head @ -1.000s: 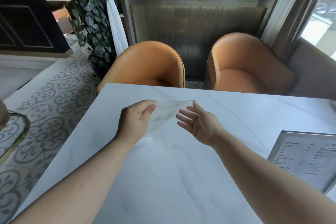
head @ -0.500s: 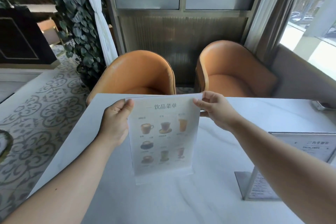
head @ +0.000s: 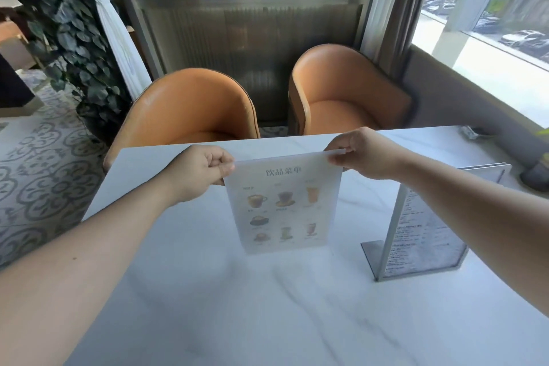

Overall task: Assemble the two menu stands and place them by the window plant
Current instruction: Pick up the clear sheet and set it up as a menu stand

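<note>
Standing upright, drinks menu (head: 282,202) pinched by left hand (head: 197,171), right hand (head: 361,153).

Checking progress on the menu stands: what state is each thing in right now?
Drinks menu stand: upright, held by its top corners.
Left hand: pinching the top left corner.
Right hand: pinching the top right corner.
Metal-framed menu stand: standing upright on the table, untouched.

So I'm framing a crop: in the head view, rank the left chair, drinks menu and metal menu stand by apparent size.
1. left chair
2. metal menu stand and drinks menu: look alike, unranked; the chair is farthest, so truly biggest.
</note>
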